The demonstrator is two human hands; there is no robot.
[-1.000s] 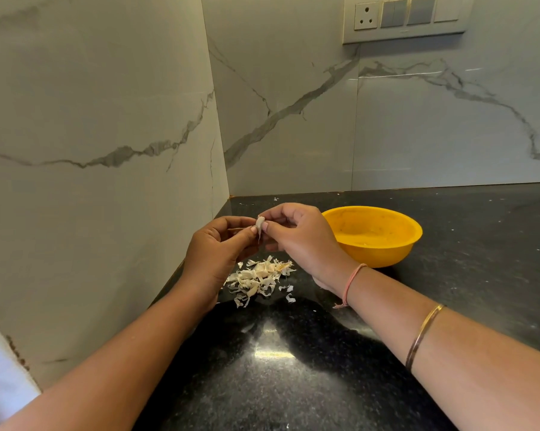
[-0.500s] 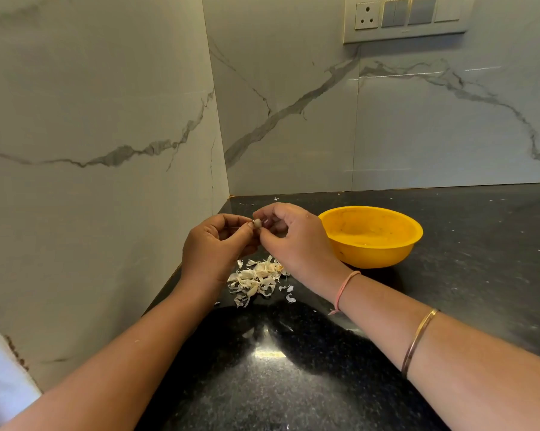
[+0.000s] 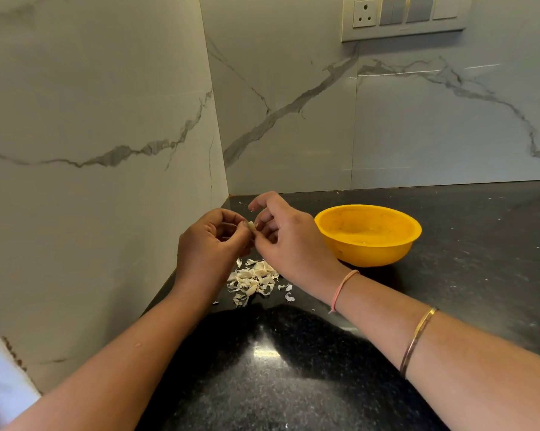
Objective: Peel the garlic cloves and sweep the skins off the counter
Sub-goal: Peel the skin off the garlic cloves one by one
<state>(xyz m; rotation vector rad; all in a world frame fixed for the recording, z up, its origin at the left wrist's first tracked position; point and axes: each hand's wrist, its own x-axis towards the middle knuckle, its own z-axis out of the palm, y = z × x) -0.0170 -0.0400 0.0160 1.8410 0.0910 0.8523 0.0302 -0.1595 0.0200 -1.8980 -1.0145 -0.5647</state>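
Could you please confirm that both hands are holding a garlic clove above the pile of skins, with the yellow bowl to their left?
Not quite: the yellow bowl sits to the right of the hands, not the left, as the head view shows. The rest stands: the left hand and right hand hold the garlic clove above the pile of skins.

From here, the surface (image 3: 467, 262) runs into a corner where two walls meet. Near that corner the left grip (image 3: 209, 244) and right grip (image 3: 290, 244) meet above it, pinching the garlic clove (image 3: 250, 226) between them. The skins (image 3: 253, 279) lie heaped on the surface directly below. The bowl (image 3: 371, 253) stands just right of the right grip; I can't quite tell what's in it.
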